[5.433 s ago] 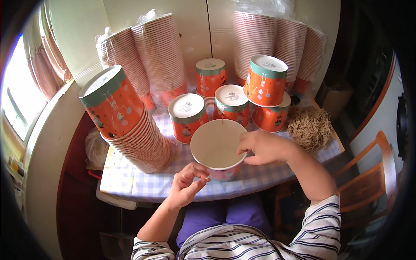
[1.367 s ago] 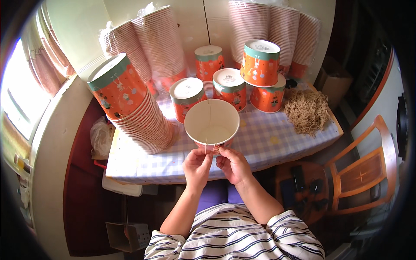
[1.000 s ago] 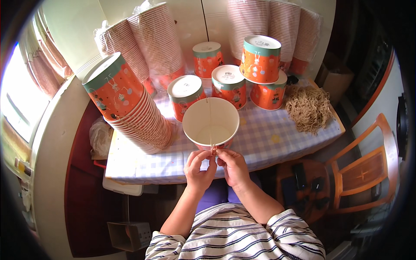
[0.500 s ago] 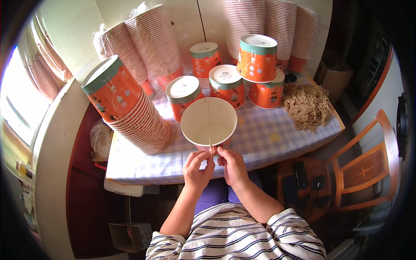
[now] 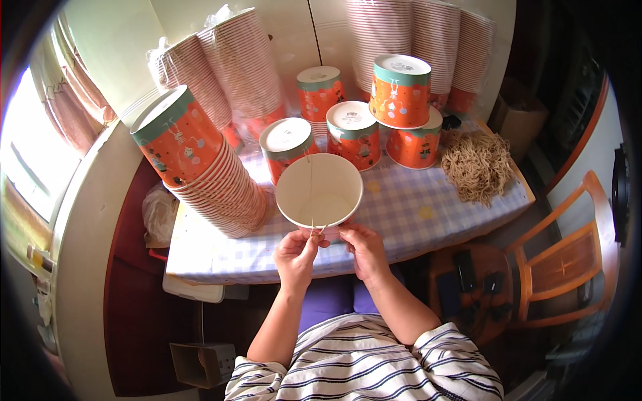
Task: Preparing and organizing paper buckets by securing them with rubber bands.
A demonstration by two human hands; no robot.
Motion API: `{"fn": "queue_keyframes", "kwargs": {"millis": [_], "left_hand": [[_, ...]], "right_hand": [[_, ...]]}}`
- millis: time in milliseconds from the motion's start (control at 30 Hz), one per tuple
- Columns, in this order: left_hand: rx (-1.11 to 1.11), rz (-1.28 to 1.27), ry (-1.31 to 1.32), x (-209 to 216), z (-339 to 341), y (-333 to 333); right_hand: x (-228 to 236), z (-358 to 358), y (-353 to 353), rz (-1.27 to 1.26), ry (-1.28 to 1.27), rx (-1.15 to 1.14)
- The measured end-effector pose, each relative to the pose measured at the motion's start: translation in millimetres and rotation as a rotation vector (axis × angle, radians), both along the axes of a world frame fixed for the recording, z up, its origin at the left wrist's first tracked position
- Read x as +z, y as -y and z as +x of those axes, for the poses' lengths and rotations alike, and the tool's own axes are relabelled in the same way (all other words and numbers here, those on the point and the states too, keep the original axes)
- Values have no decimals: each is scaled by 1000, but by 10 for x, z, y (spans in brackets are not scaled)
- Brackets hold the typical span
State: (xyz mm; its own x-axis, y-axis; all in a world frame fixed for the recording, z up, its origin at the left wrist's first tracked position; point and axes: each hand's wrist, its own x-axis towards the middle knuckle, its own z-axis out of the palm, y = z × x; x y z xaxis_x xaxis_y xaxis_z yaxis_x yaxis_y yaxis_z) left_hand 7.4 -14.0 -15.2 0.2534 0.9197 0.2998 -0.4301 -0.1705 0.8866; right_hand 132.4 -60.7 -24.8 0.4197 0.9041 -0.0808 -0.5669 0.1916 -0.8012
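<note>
A paper bucket [image 5: 319, 184] stands mouth up at the table's front edge, tilted toward me, its inside white. A thin string [image 5: 311, 194] runs across its opening from the far rim to the near rim. My left hand [image 5: 294, 259] pinches the string just outside the near rim, where a small loop or end sticks up. Close beside it, my right hand [image 5: 368, 252] has its thumb and fingers pressed together at the bucket's near wall. What lies between the right fingertips is too small to make out.
Upside-down orange buckets [image 5: 287, 137] stand behind the worked one. A tall leaning bucket stack [image 5: 207, 177] is at left. Wrapped stacks [image 5: 244, 60] line the wall. A tangled heap of tan string [image 5: 478, 166] lies at right on the checked tablecloth [image 5: 401, 224]. A wooden chair [image 5: 562, 260] stands right.
My hands have moved apart slightly, the left one going left and the right one a little right. The string at the near rim now shows a small loop or end.
</note>
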Motion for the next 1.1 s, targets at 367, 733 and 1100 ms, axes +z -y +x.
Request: {"fn": "queue_keyframes", "kwargs": {"millis": [367,733,1100], "left_hand": [[-33,10,10,-36,7,2],[-90,113,-183,8,-21,5],[42,270,-530,162,4,-21]], "right_hand": [[137,-69,65,93,70,170],[57,-91,43,120,114,95],[18,51,59,87,187,179]]}}
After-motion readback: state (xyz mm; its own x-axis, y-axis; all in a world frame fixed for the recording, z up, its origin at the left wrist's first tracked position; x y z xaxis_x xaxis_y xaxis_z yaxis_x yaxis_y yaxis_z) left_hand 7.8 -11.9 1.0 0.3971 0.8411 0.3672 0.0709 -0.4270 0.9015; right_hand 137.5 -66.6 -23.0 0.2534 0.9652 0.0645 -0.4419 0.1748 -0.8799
